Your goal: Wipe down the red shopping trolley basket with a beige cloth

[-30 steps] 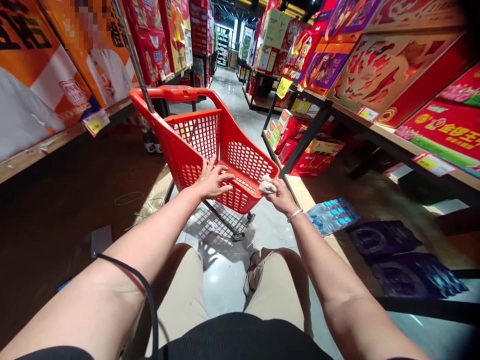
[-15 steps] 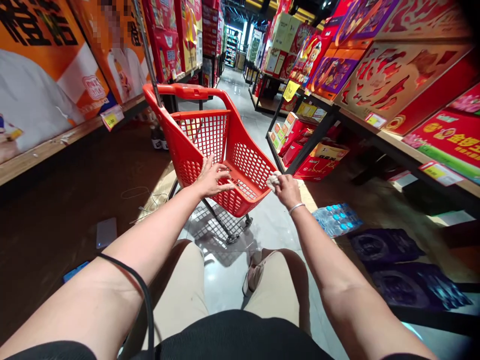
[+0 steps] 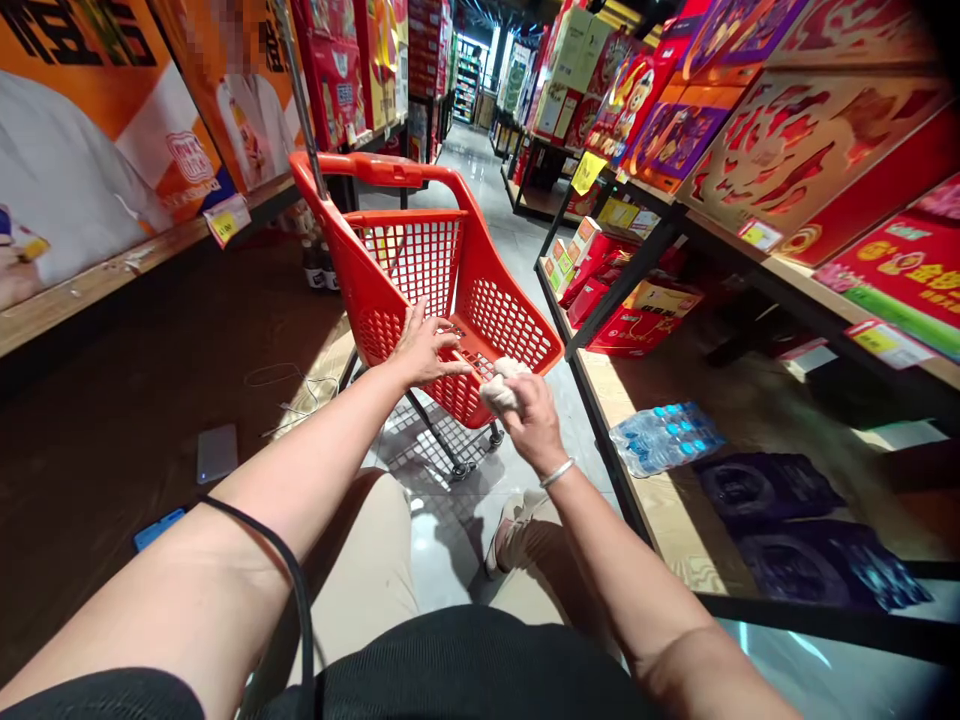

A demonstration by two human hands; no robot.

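A red shopping cart with a lattice basket stands in front of my knees, its handle at the far side. My left hand is at the near left part of the basket's rim, fingers spread and slightly bent; whether they press on the rim is hard to tell. Bunched in my right hand is a whitish cloth, held by the near edge of the basket, to the right of my left hand. The fingers of this hand are closed round the cloth. The basket shows nothing inside.
Shelves with gift boxes line the right side, orange cartons the left. Shrink-wrapped water bottles and dark purple packs lie on the low right shelf. A power bank, a blue phone and a cable lie low left.
My right hand has moved left and slightly down with the cloth, from the basket's right corner to its near edge. My left hand has hardly moved.
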